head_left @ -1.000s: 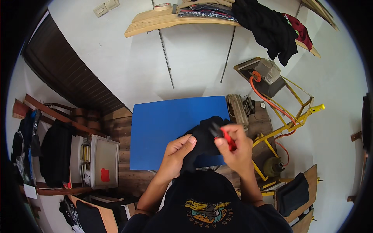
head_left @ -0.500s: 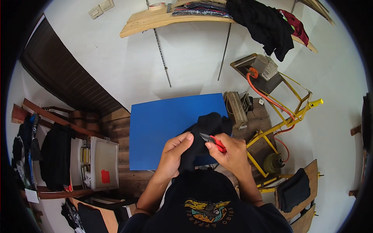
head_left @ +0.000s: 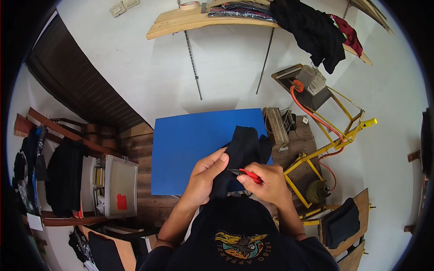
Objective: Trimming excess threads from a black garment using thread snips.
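A piece of black cloth (head_left: pixel 246 147) is bunched up above the near right part of a blue tabletop (head_left: pixel 185 140). My left hand (head_left: pixel 204 178) pinches its left side, thumb on top and pointing up toward the far side. Red-handled thread snips (head_left: pixel 251 175) are gripped in my right hand (head_left: pixel 270 184), just right of the left one. Their dark blades point left and lie against the cloth, close below my left thumb. Whether the blade tips are apart is too small to tell. Part of the cloth hangs down between my wrists, toward my black shirt.
Beyond the table a wooden wall shelf (head_left: pixel 167 25) carries packed garments and a hanging black cloth (head_left: pixel 312 34). On the right stands a yellow metal frame (head_left: pixel 325 147) with an orange hose (head_left: pixel 316 116). A grey toolbox (head_left: pixel 275 128) sits by the table's right edge; a white-framed cabinet (head_left: pixel 123 185) is at left.
The snips have moved down and slightly left along the cloth, with their blades turned more sideways. The cloth's upper part has shifted and stands up more. My left hand keeps its pinch.
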The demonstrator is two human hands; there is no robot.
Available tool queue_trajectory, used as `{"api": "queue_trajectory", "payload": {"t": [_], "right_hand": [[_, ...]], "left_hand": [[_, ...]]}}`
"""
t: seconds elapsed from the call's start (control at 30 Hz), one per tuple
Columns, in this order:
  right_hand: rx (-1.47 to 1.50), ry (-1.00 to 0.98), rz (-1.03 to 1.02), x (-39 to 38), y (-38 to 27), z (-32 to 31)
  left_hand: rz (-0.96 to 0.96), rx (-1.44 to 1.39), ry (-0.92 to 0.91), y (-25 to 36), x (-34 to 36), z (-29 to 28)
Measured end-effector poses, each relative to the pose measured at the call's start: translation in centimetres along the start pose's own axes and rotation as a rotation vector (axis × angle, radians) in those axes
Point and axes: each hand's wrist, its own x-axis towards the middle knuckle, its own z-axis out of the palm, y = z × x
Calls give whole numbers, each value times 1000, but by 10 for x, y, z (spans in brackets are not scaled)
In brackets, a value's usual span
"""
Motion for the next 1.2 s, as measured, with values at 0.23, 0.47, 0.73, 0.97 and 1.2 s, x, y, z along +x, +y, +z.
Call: {"api": "queue_trajectory", "payload": {"t": [0.23, 0.47, 0.73, 0.97, 1.2], "right_hand": [[-70, 21, -69, -1, -2, 2], [-132, 28, -114, 0, -9, 1], [-203, 9, -151, -1, -12, 1], [-236, 19, -203, 1, -16, 1], [-205, 28, -209, 0, -12, 0]], "left_hand": [[23, 21, 54, -4, 1, -4], [32, -6, 53, -3, 4, -3], [4, 53, 95, -6, 5, -5], [22, 87, 175, -6, 8, -1], [43, 52, 93, -2, 11, 2]]}}
